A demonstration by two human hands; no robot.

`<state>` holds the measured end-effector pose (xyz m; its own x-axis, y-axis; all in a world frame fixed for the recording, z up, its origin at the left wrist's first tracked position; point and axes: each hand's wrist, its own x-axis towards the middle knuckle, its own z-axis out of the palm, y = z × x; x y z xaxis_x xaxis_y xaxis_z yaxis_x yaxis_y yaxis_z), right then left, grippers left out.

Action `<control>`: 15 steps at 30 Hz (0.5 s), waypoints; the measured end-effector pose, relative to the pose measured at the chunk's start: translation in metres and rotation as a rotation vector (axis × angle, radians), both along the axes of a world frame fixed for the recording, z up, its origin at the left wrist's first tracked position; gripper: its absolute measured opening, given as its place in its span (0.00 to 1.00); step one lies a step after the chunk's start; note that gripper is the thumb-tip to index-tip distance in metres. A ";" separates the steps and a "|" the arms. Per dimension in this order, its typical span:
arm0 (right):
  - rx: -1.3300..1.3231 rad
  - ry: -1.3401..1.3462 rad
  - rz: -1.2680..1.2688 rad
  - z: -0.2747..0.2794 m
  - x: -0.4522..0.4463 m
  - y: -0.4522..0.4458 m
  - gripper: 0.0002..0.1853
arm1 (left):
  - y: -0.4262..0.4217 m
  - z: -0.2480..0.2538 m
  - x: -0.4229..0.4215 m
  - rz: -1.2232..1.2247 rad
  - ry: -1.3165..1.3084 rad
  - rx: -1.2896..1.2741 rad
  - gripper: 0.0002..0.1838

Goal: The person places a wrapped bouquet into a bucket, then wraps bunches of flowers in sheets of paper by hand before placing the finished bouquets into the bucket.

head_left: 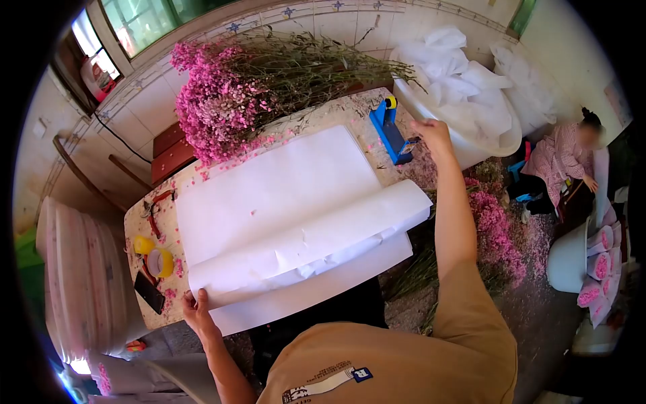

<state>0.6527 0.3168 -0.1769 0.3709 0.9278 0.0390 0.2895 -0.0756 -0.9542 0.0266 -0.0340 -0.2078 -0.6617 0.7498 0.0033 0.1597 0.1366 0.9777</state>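
A stack of large white paper sheets [282,195] lies on the table, with the near part curled over into a loose, creased roll [316,236]. At the roll's left end, my left hand [198,311] grips the paper edge between thumb and fingers. My right hand [436,140] is stretched out to the far right, just beside a blue tape dispenser [389,131] with a yellow roll at its far end. Its fingers are bent together near the cutter end; whatever they pinch is too small to make out.
Pink flowers [219,101] with long stems lie along the back. Red-handled pruners [156,212], yellow tape rolls [160,261] and a phone [149,292] rest at the table's left. A white tub [508,138] holds plastic wrap. A person [562,161] sits at right near wrapped bouquets [599,266].
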 end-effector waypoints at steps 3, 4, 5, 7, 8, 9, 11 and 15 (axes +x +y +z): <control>0.018 0.115 -0.060 -0.003 -0.016 -0.057 0.13 | -0.001 -0.013 -0.017 -0.008 -0.116 0.055 0.13; -0.118 0.221 -0.113 -0.002 -0.020 -0.067 0.13 | -0.002 -0.014 -0.017 -0.007 -0.120 0.057 0.13; -0.116 0.218 -0.113 -0.007 -0.021 -0.069 0.13 | 0.001 -0.006 -0.012 -0.009 -0.155 0.062 0.12; -0.211 0.245 -0.103 -0.038 -0.019 -0.067 0.14 | 0.004 -0.004 -0.015 -0.009 -0.190 0.070 0.12; -0.192 0.216 -0.040 -0.050 -0.010 -0.060 0.12 | 0.004 -0.011 -0.021 -0.034 -0.191 0.090 0.11; -0.197 0.216 -0.025 -0.050 -0.002 -0.063 0.12 | 0.003 -0.015 -0.028 -0.050 -0.188 0.110 0.10; -0.199 0.035 0.055 -0.046 0.007 -0.051 0.11 | 0.003 -0.026 -0.037 -0.065 -0.207 0.132 0.07; -0.187 -0.545 0.090 -0.044 0.039 -0.016 0.17 | 0.012 -0.026 -0.035 -0.024 -0.303 0.110 0.03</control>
<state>0.6922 0.3009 -0.2207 0.2628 0.9642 0.0343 0.7480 -0.1812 -0.6385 -0.0083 -0.0220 -0.2336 -0.6270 0.7713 -0.1094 -0.1395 0.0270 0.9899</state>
